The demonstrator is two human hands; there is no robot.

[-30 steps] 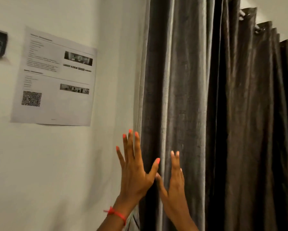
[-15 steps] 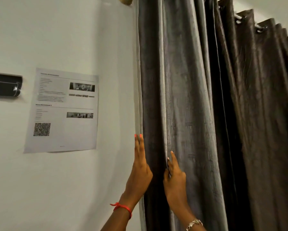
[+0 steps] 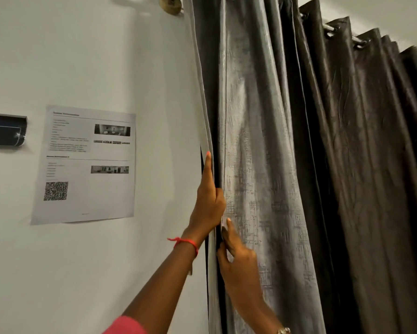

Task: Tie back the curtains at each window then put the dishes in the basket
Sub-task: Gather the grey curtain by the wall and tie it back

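Note:
A dark grey curtain (image 3: 263,141) hangs in folds from a rod (image 3: 330,28) and fills the right half of the view. My left hand (image 3: 210,201) grips its left edge, the index finger pointing up along the pale lining and the other fingers curled round the fabric. Just below, my right hand (image 3: 238,259) pinches the same edge, its fingers tucked into the fold. No dishes or basket are in view.
A white wall (image 3: 106,56) lies to the left with a printed sheet (image 3: 87,165) taped to it and a dark fixture (image 3: 5,131) at the left border. A brass rod end (image 3: 171,4) sits at the top.
Both hands went from flat and open in front of the curtain to holding its left edge. The camera has tilted upward, bringing the rod into view.

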